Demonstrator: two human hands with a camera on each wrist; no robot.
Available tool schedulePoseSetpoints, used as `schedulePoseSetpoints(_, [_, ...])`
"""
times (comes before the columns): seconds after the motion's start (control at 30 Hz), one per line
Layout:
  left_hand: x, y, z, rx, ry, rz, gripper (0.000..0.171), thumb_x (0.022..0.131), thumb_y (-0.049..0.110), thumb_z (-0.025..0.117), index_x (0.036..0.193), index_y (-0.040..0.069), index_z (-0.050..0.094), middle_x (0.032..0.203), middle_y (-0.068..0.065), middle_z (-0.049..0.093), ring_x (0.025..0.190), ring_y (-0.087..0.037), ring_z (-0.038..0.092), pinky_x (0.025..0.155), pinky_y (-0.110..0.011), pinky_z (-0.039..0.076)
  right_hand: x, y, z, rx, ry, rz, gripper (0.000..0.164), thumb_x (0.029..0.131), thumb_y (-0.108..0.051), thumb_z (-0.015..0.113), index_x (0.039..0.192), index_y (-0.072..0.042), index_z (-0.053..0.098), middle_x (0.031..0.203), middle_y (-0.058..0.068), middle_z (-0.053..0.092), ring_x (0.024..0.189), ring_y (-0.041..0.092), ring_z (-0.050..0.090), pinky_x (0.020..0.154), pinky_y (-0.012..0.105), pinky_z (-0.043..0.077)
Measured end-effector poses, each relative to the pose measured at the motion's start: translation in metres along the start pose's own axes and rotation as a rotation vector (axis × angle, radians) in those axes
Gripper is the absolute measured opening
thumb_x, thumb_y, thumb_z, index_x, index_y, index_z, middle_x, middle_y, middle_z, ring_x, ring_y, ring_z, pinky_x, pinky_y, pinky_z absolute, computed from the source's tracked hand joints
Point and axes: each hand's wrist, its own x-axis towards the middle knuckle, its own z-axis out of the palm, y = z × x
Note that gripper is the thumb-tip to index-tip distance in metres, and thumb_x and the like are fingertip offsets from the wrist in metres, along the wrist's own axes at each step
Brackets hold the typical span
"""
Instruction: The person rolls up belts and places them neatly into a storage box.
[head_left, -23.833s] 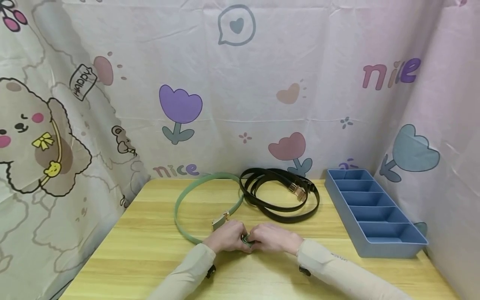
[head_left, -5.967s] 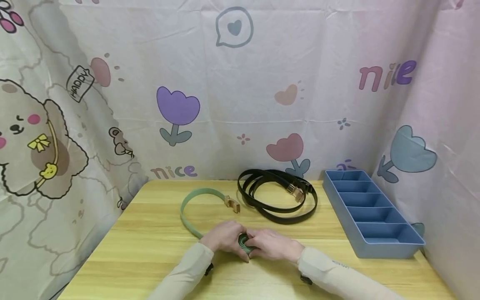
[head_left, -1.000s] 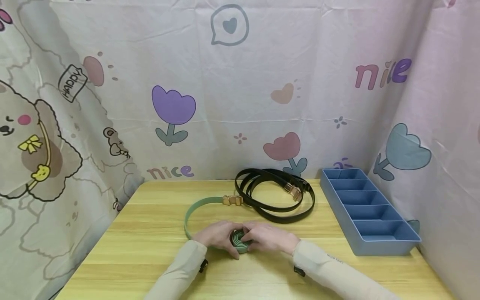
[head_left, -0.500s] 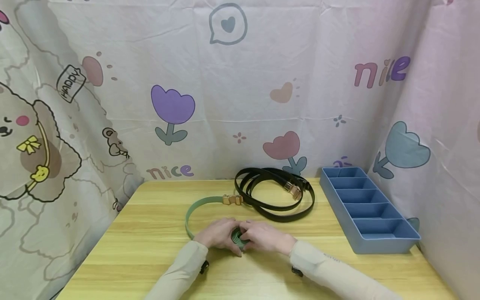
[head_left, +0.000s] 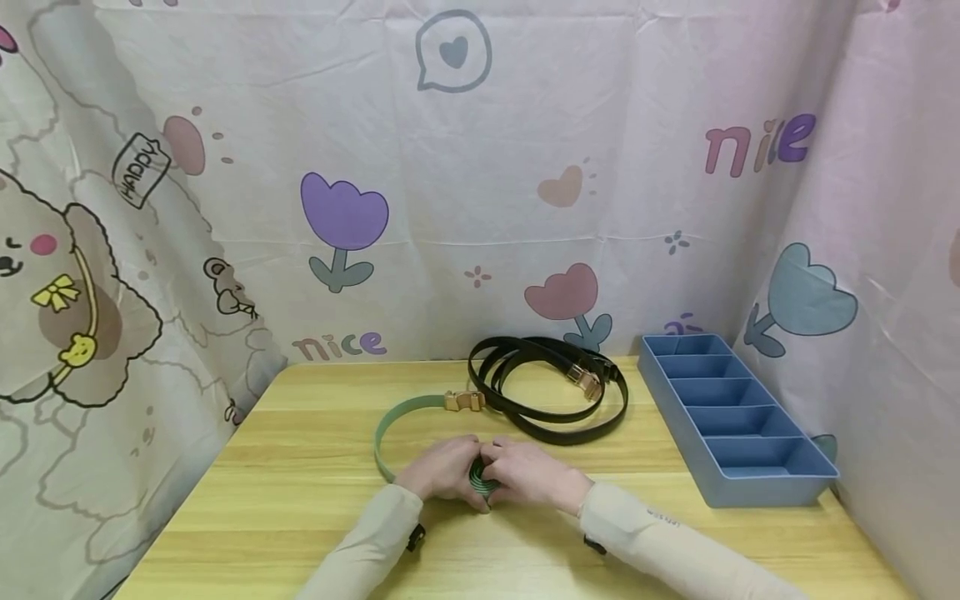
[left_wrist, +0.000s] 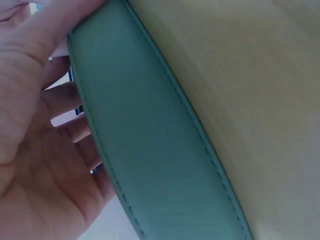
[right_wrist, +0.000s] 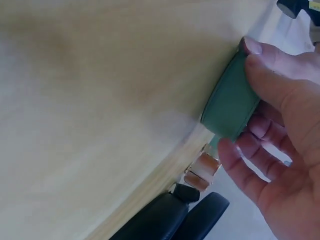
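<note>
Gathered in closer than some twenty seconds ago, the open loop of the green belt (head_left: 408,406) is now smaller, and its gold buckle (head_left: 465,401) has shifted back beside the black belt (head_left: 570,437).

Head view: the belt's rolled end stands upright on the wooden table (head_left: 300,500) between the left hand (head_left: 444,468) and right hand (head_left: 531,471), both curled round it. A blue five-compartment tray (head_left: 772,492) sits at the right. On the patterned cloth (head_left: 450,133) behind, "nice" reads at lower left and larger at upper right; a small tag at left says "HAPPY". Small dark lettering on the right sleeve (head_left: 675,542) is too tiny to read.

Left wrist view: stitched green strap fills the middle; the thumb lies at its near edge, fingers bent behind, partly hidden.

Right wrist view: thumb and index finger pinch the green roll, the remaining fingers loosely bent. Beyond it lie the buckle and dark belt loops; a yellow patch at the top right corner is illegible.
</note>
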Motion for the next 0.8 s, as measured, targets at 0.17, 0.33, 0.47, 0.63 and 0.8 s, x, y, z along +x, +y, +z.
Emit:
schedulePoseSetpoints(0.17, [-0.0028,-0.0016,-0.0031,-0.051,-0.038,0.001,0.062,0.056,0.041,0.092,0.108,0.022,0.065,0.095,0.01,0.057,0.083,-0.005,0.053,0.078,-0.024,0.048,-0.0001,-0.0004,0.0032,-0.062,0.036,-0.051,0.019,0.081,-0.038,0.076,0.091,-0.022,0.076,0.1,-0.008,0.06,0.092,0.007,0.053,0.079,0.019,0.048])
schedulePoseSetpoints(0.33, [-0.0042,-0.0042,-0.0064,-0.072,-0.075,-0.014,0.067,0.058,0.033,0.092,0.118,0.022,0.064,0.104,0.009,0.058,0.093,-0.007,0.055,0.086,-0.028,0.049,-0.0019,0.0037,0.0036,-0.057,0.027,-0.065,0.02,0.083,-0.033,0.076,0.099,-0.021,0.076,0.106,-0.007,0.059,0.096,0.007,0.053,0.083,0.019,0.048])
schedulePoseSetpoints(0.47, [-0.0007,-0.0029,-0.005,-0.001,-0.038,-0.011,0.06,0.056,0.038,0.092,0.107,0.024,0.065,0.095,0.011,0.06,0.085,-0.005,0.056,0.079,-0.027,0.05,-0.0025,0.003,0.0034,-0.033,0.033,-0.033,0.02,0.083,-0.037,0.075,0.096,-0.022,0.074,0.106,-0.007,0.058,0.095,0.008,0.051,0.079,0.019,0.046])
schedulePoseSetpoints(0.63, [0.0012,-0.0007,-0.0028,0.036,-0.008,-0.011,0.055,0.052,0.047,0.092,0.096,0.027,0.064,0.086,0.013,0.059,0.076,-0.003,0.054,0.071,-0.024,0.049,-0.0016,-0.0004,0.0049,-0.038,0.041,-0.018,0.024,0.082,-0.043,0.074,0.096,-0.023,0.074,0.103,-0.007,0.058,0.092,0.009,0.049,0.072,0.019,0.045])
schedulePoseSetpoints(0.8, [-0.0029,-0.0033,-0.0011,-0.026,-0.026,0.011,0.063,0.056,0.042,0.092,0.109,0.024,0.064,0.099,0.011,0.059,0.087,-0.004,0.055,0.081,-0.025,0.049,-0.0025,0.0028,0.0056,-0.035,0.015,-0.023,0.025,0.083,-0.035,0.076,0.104,-0.023,0.076,0.111,-0.007,0.06,0.099,0.009,0.049,0.079,0.019,0.047])
